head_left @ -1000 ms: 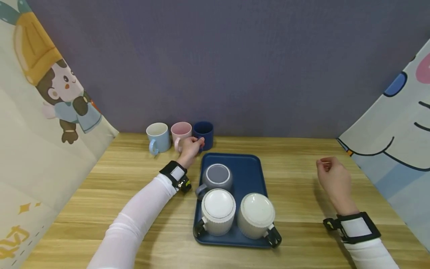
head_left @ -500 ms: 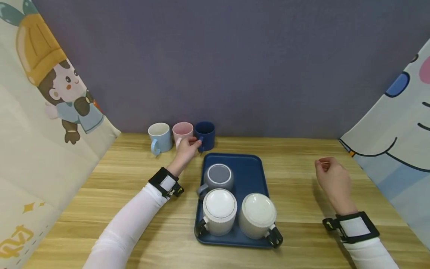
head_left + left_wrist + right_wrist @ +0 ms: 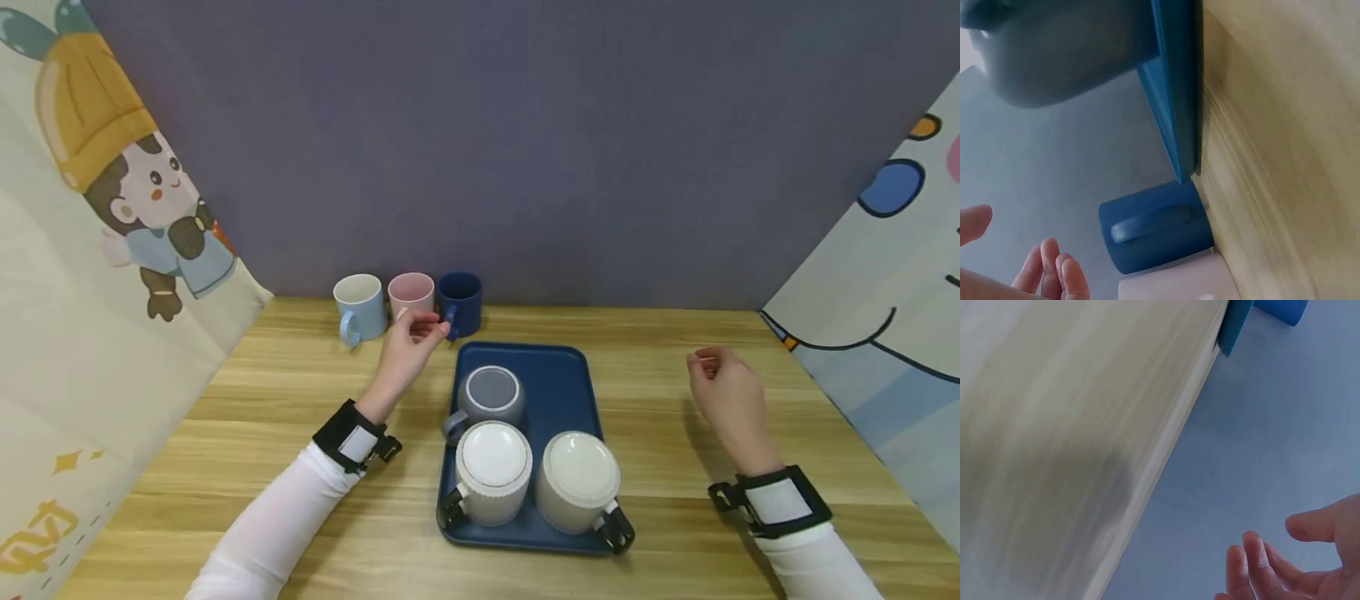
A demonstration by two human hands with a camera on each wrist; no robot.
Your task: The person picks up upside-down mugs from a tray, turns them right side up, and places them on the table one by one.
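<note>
While the left hand (image 3: 403,354) hovers by the navy-blue cylindrical mug (image 3: 467,312) — thumb and fingers parted, gripping nothing — that mug stands upright on the pale wooden counter (image 3: 645,358), beside a pink mug (image 3: 408,304) and a light-blue mug (image 3: 367,315). Upside down on the rectangular dark-blue tray (image 3: 558,383) sit a grey mug (image 3: 491,393) and two ribbed white black-handled mugs (image 3: 493,467). The right hand (image 3: 729,404), loosely curled, holds nothing.

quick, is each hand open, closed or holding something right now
Left hand: open, holding nothing, near the dark blue mug.
Right hand: open, loosely curled, holding nothing.
</note>
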